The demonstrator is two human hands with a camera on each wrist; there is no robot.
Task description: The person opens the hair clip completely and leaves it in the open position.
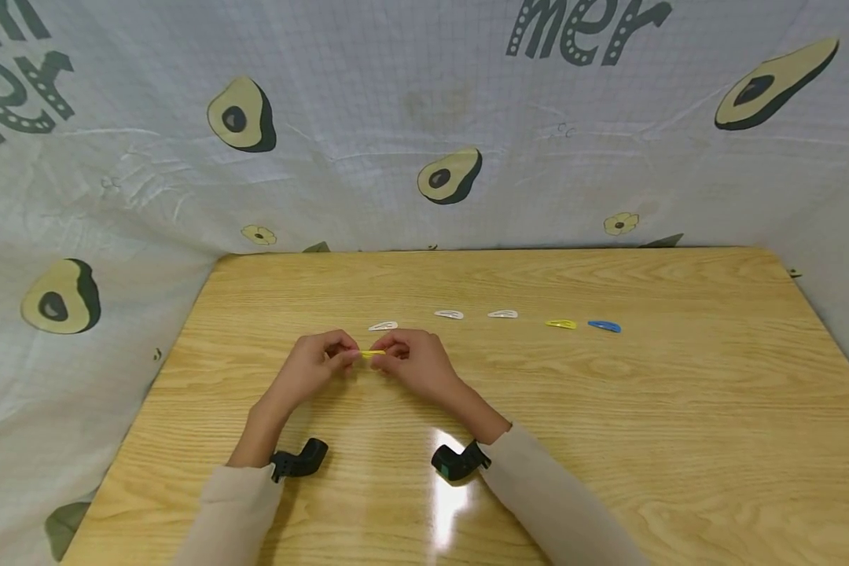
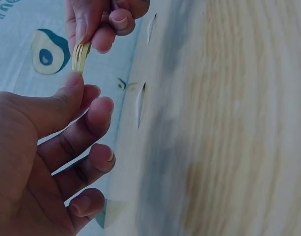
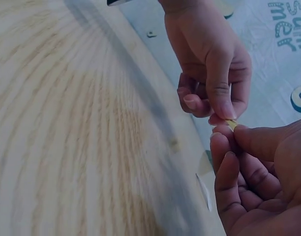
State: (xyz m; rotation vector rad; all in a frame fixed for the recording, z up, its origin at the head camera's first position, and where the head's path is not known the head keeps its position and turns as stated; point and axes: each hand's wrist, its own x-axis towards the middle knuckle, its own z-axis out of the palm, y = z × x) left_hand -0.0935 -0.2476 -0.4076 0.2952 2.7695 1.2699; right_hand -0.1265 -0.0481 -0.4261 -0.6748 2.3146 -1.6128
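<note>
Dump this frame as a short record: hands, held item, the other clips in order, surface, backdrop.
left_hand: left hand pinches one end of the held yellow clip
right_hand: right hand pinches its other end
row_left_to_right (head view): first white clip, second white clip, third white clip, loose yellow clip, blue clip
surface: wood-grain table
backdrop: pale sheet, avocado prints

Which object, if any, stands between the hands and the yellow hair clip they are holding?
Nothing visible does: the left hand and right hand pinch the yellow hair clip, one at each end. The nearest white clip lies on the table beyond, not between.
</note>
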